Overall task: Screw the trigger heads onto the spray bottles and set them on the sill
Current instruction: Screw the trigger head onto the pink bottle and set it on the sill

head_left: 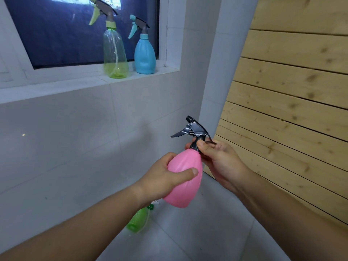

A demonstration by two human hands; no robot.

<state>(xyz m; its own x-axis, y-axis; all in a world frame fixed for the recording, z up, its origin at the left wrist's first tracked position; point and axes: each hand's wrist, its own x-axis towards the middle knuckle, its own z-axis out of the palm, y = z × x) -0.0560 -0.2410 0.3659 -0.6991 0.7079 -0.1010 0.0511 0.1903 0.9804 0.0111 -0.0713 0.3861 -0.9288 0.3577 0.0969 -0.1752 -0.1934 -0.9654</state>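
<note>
Up on the white sill [56, 85], in front of the dark window pane [62, 34], a clear green bottle [115, 53] stands upright with its pale green trigger head [102, 11] on, and just to its right stands a blue bottle [145, 55] with a light blue trigger head [138, 25], the two close but apart. Lower down, the left hand [162, 178] is wrapped round the belly of a pink bottle [183, 178], thumb pressed across its front, holding it tilted in mid-air over the tiled floor. Beneath that forearm another green bottle [138, 219] lies on its side on the floor [207, 242], partly hidden. The black trigger head [194, 129] sits on the pink bottle's neck, its lever pointing left. The right hand [220, 162] pinches the black collar at the neck between thumb and fingers. Slatted wooden boards [291, 91] cover the wall at the far right.
</note>
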